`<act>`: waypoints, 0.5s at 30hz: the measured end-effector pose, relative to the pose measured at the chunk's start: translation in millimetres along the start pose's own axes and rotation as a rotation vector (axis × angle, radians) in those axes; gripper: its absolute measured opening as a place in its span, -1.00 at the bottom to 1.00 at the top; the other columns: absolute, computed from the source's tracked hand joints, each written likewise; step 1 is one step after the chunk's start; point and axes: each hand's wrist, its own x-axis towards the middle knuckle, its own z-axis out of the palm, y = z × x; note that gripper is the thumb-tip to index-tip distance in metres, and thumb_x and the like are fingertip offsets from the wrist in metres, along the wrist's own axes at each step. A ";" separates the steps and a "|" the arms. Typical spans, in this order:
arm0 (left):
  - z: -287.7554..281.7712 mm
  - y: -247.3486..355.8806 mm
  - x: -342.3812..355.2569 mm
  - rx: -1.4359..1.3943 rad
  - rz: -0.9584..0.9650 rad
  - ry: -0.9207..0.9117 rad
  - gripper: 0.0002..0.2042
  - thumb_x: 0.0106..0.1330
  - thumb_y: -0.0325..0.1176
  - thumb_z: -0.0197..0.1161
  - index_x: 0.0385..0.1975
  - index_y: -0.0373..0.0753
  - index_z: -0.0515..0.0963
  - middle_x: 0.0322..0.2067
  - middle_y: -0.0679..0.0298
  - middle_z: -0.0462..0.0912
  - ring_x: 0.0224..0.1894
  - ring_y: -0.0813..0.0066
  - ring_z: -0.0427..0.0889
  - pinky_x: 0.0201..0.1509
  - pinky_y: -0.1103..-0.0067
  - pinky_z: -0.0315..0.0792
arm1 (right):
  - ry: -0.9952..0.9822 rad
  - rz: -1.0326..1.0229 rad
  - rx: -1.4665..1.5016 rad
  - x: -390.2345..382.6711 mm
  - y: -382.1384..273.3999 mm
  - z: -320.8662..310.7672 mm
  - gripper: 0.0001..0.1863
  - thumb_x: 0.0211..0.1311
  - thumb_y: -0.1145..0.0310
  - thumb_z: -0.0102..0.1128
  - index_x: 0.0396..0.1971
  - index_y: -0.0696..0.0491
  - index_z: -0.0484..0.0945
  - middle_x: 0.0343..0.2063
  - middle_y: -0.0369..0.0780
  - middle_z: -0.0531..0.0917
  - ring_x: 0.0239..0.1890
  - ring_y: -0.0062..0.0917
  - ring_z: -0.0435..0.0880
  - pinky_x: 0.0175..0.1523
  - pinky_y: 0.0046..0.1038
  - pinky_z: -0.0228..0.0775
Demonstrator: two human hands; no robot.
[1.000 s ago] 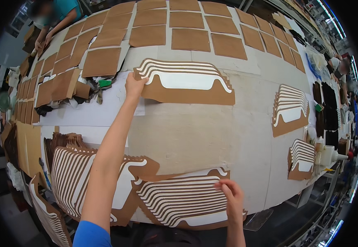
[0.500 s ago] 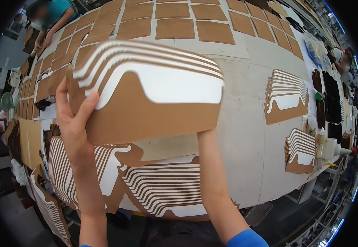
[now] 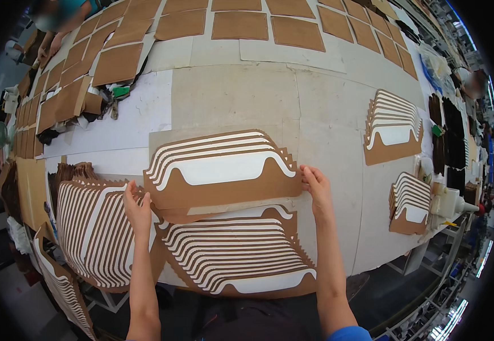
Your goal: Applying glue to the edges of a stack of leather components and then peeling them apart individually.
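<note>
A fanned stack of brown panels with white shaped patches (image 3: 218,193) lies flat on the table in front of me. My left hand (image 3: 138,207) is beside the stack's lower left corner, thumb and fingers apart. At the right edge, my right hand (image 3: 317,187) has its fingertips at the panels' border, thumb and index finger spread. Closer to me lies a larger fanned stack of the same panels (image 3: 241,256). Another fanned stack (image 3: 90,233) lies to the left, near my left forearm.
Two smaller fanned stacks (image 3: 392,136) (image 3: 410,204) lie on the right, near a white bottle (image 3: 454,202). Rows of plain brown panels (image 3: 240,26) cover the far side. A green-and-black item (image 3: 121,91) lies by the left rows. A co-worker's hand (image 3: 45,48) is at the far left.
The stack has come down from in front of me onto the table, patches upward. My hands have lowered with it and moved to its two sides, the left one loosening from its edge.
</note>
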 end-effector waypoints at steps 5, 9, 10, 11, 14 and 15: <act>25.0 34.1 -3.8 0.338 0.354 -0.146 -0.66 0.25 -0.53 0.24 0.04 -0.31 0.50 0.04 0.10 0.53 0.14 0.11 0.48 0.25 0.36 0.35 | 0.267 -0.187 -0.598 -9.2 1.0 25.4 -0.73 0.25 0.34 0.28 -0.13 0.17 0.62 -0.29 -0.21 0.71 -0.30 -0.55 0.65 -0.20 -0.44 0.47; 47.5 50.5 3.8 0.295 0.559 -0.345 -0.68 0.24 -0.53 0.25 0.01 -0.30 0.52 0.06 0.11 0.53 0.13 0.11 0.50 0.23 0.35 0.37 | 0.399 -0.464 -1.071 -10.5 3.0 47.9 -0.81 0.15 0.35 0.36 -0.34 0.12 0.57 -0.40 -0.19 0.61 -0.46 -0.34 0.61 -0.36 -0.35 0.44; 50.4 53.1 5.8 0.292 0.559 -0.350 -0.68 0.24 -0.53 0.25 0.01 -0.30 0.52 0.06 0.11 0.53 0.13 0.11 0.50 0.23 0.35 0.37 | 0.472 -0.544 -1.022 -11.2 2.0 53.2 -0.82 0.14 0.35 0.37 -0.38 0.10 0.55 -0.43 -0.20 0.58 -0.46 -0.31 0.59 -0.37 -0.32 0.42; 52.5 55.4 7.6 0.283 0.571 -0.396 -0.67 0.23 -0.53 0.25 0.01 -0.30 0.52 0.07 0.10 0.53 0.13 0.11 0.50 0.23 0.35 0.38 | 0.544 -0.622 -0.972 -11.9 1.7 56.1 -0.82 0.13 0.36 0.37 -0.41 0.09 0.53 -0.46 -0.21 0.55 -0.46 -0.29 0.57 -0.38 -0.29 0.40; 55.9 60.1 13.4 0.267 0.599 -0.461 -0.65 0.22 -0.53 0.26 0.03 -0.29 0.51 0.08 0.10 0.53 0.13 0.10 0.49 0.22 0.36 0.38 | 0.545 -0.621 -1.042 -15.5 9.3 57.1 -0.84 0.13 0.40 0.36 -0.40 0.06 0.53 -0.44 -0.21 0.54 -0.44 -0.31 0.56 -0.38 -0.29 0.39; 58.0 61.6 13.4 0.276 0.609 -0.473 -0.64 0.21 -0.53 0.26 0.04 -0.29 0.51 0.08 0.10 0.52 0.14 0.09 0.48 0.23 0.35 0.38 | 0.547 -0.621 -1.044 -17.5 11.5 56.8 -0.84 0.13 0.40 0.36 -0.40 0.06 0.53 -0.44 -0.21 0.54 -0.44 -0.31 0.56 -0.38 -0.29 0.39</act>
